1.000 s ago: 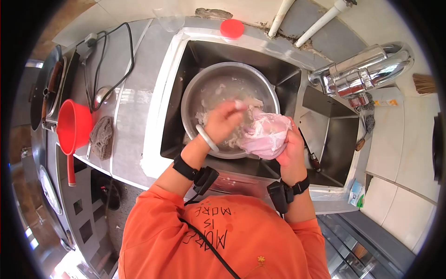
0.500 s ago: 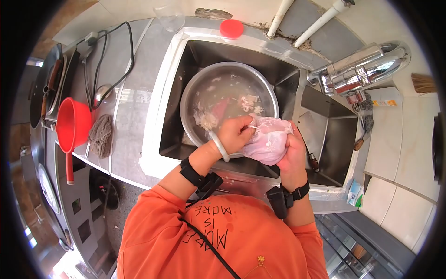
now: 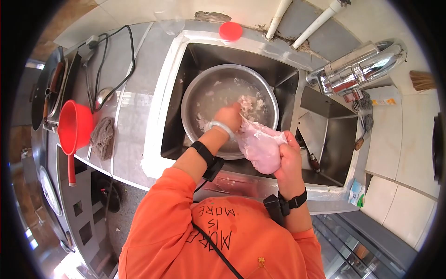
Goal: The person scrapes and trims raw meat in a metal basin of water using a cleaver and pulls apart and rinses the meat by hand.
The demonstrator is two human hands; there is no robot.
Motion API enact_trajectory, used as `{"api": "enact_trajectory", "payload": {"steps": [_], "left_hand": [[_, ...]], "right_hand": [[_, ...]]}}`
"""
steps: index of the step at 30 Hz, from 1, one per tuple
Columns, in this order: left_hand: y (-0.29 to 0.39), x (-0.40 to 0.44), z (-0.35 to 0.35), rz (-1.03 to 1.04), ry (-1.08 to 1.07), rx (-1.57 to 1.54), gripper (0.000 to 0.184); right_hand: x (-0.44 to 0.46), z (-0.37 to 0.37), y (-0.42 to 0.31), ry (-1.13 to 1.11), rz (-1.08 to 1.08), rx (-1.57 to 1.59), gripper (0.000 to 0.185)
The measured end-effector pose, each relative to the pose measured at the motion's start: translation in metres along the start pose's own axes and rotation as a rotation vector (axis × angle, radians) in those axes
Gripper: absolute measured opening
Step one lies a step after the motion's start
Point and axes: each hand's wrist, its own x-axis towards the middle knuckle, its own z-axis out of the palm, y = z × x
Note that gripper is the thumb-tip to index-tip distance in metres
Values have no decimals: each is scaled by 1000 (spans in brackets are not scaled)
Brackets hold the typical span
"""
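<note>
A pale pink, wet, soft piece that looks like raw meat (image 3: 263, 151) is stretched between my hands over the near right rim of a metal basin (image 3: 189, 88). My right hand (image 3: 291, 160) has its fingers wrapped round the right end of the piece. My left hand (image 3: 228, 117), with a white bangle at its wrist, is closed at the upper left end, where a whitish strip leads to its fingers. Cloudy water fills the basin, with pale scraps (image 3: 251, 103) floating near my left hand.
The basin stands in a steel sink (image 3: 197, 53). A second sink compartment (image 3: 332, 160) at the right holds a dark-handled tool (image 3: 314, 162). A chrome faucet (image 3: 355, 74) is beyond it. On the left are a red dipper (image 3: 74, 128), a grey cloth (image 3: 102, 137) and a black cable.
My left hand let go of the piece, then gripped it again and has now moved up and left over the basin. The pink piece is stretched longer and hangs lower.
</note>
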Motion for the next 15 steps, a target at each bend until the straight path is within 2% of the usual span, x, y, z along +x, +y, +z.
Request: {"api": "enact_trajectory", "payload": {"steps": [2, 4, 5, 6, 8, 9, 11, 12, 14, 15], "left_hand": [[0, 0, -5, 41, 31, -46, 19], [22, 2, -38, -500, -359, -992, 16], [24, 2, -44, -420, -387, -1196, 15], [32, 1, -49, -419, -384, -1197, 15], [47, 2, -57, -543, -345, -1539, 13], [41, 3, -54, -543, -341, -1540, 13], [34, 5, -56, -269, -548, -1650, 11], [38, 3, -60, -271, -547, -1651, 11], [51, -1, -71, -176, -582, -858, 16], [49, -4, -63, -177, -586, -856, 16]], "right_hand": [[1, 0, -11, 15, -12, 5, 30], [-1, -5, -16, 31, -19, 7, 32], [0, -8, -18, 46, -9, 37, 34], [2, -10, -18, 58, 1, 66, 37], [5, -14, -16, 44, -5, 49, 37], [5, -15, -15, 38, -10, 33, 37], [5, -12, -19, 54, -11, 37, 38], [3, -10, -22, 73, -12, 44, 40], [-1, -1, -30, 67, -16, 16, 37], [-2, 1, -32, 62, -20, -12, 34]]}}
